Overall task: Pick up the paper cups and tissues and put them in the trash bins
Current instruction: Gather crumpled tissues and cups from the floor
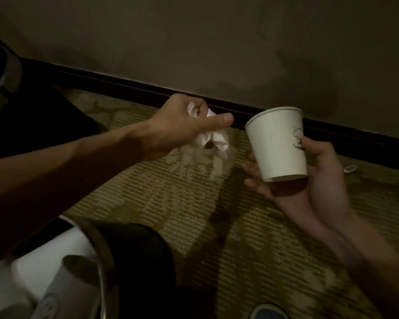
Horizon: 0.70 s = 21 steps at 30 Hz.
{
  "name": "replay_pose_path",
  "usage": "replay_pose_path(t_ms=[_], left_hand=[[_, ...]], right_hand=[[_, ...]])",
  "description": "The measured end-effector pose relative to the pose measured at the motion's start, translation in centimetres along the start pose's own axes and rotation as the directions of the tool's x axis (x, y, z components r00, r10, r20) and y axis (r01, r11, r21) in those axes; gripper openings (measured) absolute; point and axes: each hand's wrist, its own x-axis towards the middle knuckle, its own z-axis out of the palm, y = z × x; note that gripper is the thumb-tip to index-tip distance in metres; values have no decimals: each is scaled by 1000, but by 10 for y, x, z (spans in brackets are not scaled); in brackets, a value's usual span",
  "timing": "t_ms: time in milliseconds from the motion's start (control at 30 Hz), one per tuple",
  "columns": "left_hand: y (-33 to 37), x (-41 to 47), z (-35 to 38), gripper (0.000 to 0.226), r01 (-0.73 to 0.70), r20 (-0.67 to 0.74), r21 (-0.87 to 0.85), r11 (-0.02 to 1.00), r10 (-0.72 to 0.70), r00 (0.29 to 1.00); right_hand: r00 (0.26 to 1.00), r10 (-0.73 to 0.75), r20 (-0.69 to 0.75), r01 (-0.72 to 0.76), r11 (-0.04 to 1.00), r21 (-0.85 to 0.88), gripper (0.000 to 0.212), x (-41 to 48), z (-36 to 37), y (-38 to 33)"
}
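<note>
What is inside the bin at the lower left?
A paper cup lies in the bin on a white liner. Anything under them is hidden.

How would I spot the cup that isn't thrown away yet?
Follow the dark baseboard to the right. In front of it, the right hand holds a white paper cup with a small dark print. The other cup already lies in the bin, lower left.

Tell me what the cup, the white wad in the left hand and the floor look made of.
The cup looks like paper: matte white wall, rolled rim, small printed mark. The white wad seems thin tissue paper, soft and crumpled into sharp folds, with a dark spot. The floor is carpet, probably low pile: ribbed lines in a tan-green pattern, no shine.
</note>
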Motion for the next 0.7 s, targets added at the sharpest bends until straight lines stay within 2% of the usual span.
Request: replay_pose_path(t_ms=[100,233,300,367,433,567,633,700], left_hand=[[15,-40,-14,37,14,-17,-37,999,-15,1000],[33,-98,-39,31,-67,-206,26,997,71,976],[40,-129,-56,33,-90,-265,82,993,108,958],[44,-161,-73,29,-102,-258,159,982,141,956],[43,-194,-86,28,-114,-241,211,971,165,956],[24,-248,-101,37,-124,-290,282,951,207,934],[10,-266,-104,46,-85,-310,299,951,181,933],[-5,-279,-107,45,-14,-304,303,953,111,946]], right_hand=[[991,34,126,-31,999,-25,51,-8,34,14],[927,109,358,-84,993,-84,53,-24,78,28],[880,114,461,-52,988,-144,44,-33,101,35],[849,134,512,-14,973,-231,39,-42,121,45],[833,142,534,65,935,-350,46,-49,138,59],[788,127,602,278,800,-532,71,-64,166,85],[761,157,630,388,667,-636,69,-69,173,98],[783,147,604,473,489,-733,69,-72,178,109]])
